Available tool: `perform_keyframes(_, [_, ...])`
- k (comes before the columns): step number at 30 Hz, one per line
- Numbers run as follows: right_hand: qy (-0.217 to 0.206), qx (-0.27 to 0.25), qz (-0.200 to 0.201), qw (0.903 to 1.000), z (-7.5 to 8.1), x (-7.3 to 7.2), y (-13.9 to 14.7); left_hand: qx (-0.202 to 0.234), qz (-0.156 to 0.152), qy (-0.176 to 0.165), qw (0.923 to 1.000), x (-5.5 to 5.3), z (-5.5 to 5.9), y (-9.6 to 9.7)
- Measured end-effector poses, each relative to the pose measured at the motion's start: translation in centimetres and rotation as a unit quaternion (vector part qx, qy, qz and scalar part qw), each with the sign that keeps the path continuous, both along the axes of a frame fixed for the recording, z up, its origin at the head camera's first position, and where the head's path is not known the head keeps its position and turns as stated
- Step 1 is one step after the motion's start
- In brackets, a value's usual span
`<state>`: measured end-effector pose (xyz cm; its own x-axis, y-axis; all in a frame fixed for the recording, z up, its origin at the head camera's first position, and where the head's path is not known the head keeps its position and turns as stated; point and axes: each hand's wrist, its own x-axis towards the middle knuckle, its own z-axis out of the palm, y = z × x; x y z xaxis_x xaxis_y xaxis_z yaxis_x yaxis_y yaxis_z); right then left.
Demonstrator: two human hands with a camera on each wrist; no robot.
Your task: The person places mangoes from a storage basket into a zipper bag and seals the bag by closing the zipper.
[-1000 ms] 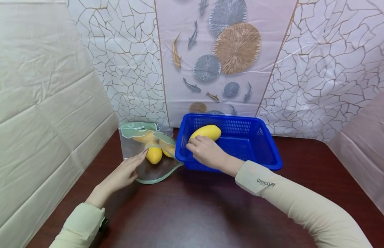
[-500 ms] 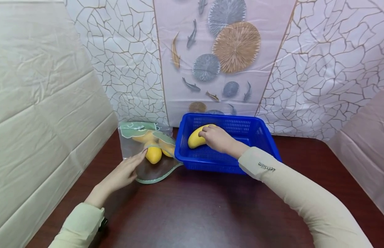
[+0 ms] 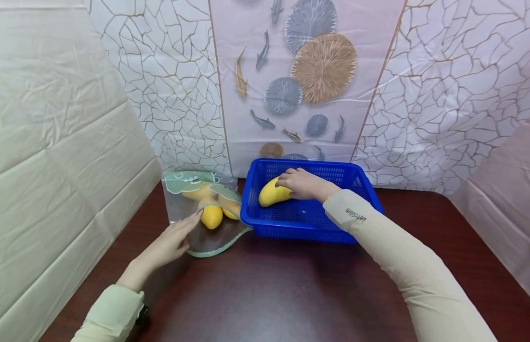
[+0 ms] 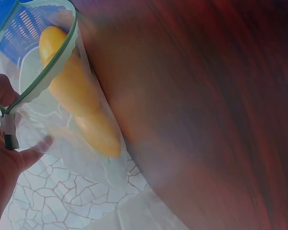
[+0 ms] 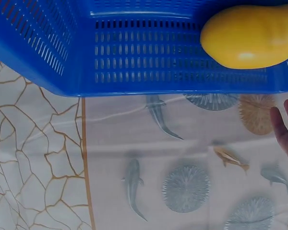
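Observation:
A yellow mango (image 3: 271,194) lies at the left side of the blue plastic basket (image 3: 305,233). Above its right end is my right hand (image 3: 305,183); in the right wrist view, fingers (image 5: 278,124) reach out, apart from the mango (image 5: 249,38). My left hand (image 3: 172,240) grips the side of a clear zip bag (image 3: 211,249) with a green rim. Its thumb and fingers pinch the rim near the slider (image 4: 8,129), keeping the mouth apart. Several yellow mangoes (image 4: 77,88) lie inside the bag, partly covered by its printed front.
The bag lies against the basket's left side on a dark reddish wooden table (image 3: 265,289). A patterned cloth backdrop (image 3: 286,118) stands right behind both, and a pale fabric wall (image 3: 72,156) rises on the left.
My right hand has shifted from the mango's near left end to over its right end. The mango lies slightly differently in the basket. My left hand stays at the bag.

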<state>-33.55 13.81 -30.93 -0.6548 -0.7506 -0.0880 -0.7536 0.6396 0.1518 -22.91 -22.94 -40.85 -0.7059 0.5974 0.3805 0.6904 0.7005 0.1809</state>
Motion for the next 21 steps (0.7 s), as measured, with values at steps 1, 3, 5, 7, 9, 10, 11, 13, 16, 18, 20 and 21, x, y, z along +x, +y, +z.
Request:
perform_keyframes(1, [-0.003, -0.002, -0.003, 1.0000, 0.0, -0.2, 0.0, 0.000, 0.001, 0.000, 1.0000, 0.0, 0.0, 0.0])
perform_keyframes(3, [-0.007, -0.003, -0.010, 0.9999, -0.1, -0.5, 0.0, 0.001, 0.000, 0.001, 1.0000, 0.1, 0.0, 0.1])
perform_keyframes(5, [-0.010, -0.003, -0.014, 0.9999, -0.1, -0.8, -0.1, 0.002, 0.001, 0.003, 1.0000, 0.1, 0.0, 0.1])
perform_keyframes(7, [-0.011, -0.004, -0.014, 0.9998, -0.3, -1.2, -0.1, 0.003, 0.001, 0.003, 1.0000, 0.2, -0.1, 0.1])
perform_keyframes(9, [-0.021, -0.007, -0.023, 0.9995, -0.5, -1.6, -0.2, 0.003, 0.004, 0.001, 1.0000, 0.2, -0.2, 0.2])
perform_keyframes(10, [-0.026, -0.010, -0.027, 0.9992, -0.6, -1.8, -0.2, 0.003, 0.006, 0.001, 1.0000, 0.3, -0.2, 0.2])
perform_keyframes(11, [-0.030, -0.011, -0.031, 0.9990, -0.7, -2.0, -0.3, 0.002, 0.007, 0.000, 1.0000, 0.3, -0.2, 0.2])
perform_keyframes(13, [-0.038, -0.011, -0.044, 0.9982, -0.8, -2.4, -0.3, 0.002, 0.007, -0.003, 1.0000, 0.3, -0.1, 0.2])
perform_keyframes(16, [-0.042, -0.002, -0.055, 0.9976, -1.1, -2.8, -0.2, 0.005, 0.004, 0.004, 1.0000, 0.1, -0.2, 0.2])
perform_keyframes(18, [-0.041, 0.002, -0.058, 0.9975, -1.3, -3.0, -0.1, 0.007, 0.002, 0.009, 0.9999, 0.1, -0.2, 0.2])
perform_keyframes(20, [-0.038, 0.005, -0.061, 0.9974, -1.5, -3.1, -0.1, 0.009, 0.000, 0.011, 0.9999, 0.0, -0.3, 0.1])
perform_keyframes(21, [-0.035, 0.008, -0.063, 0.9973, -1.6, -3.2, -0.1, 0.009, -0.001, 0.010, 0.9999, 0.0, -0.3, 0.1])
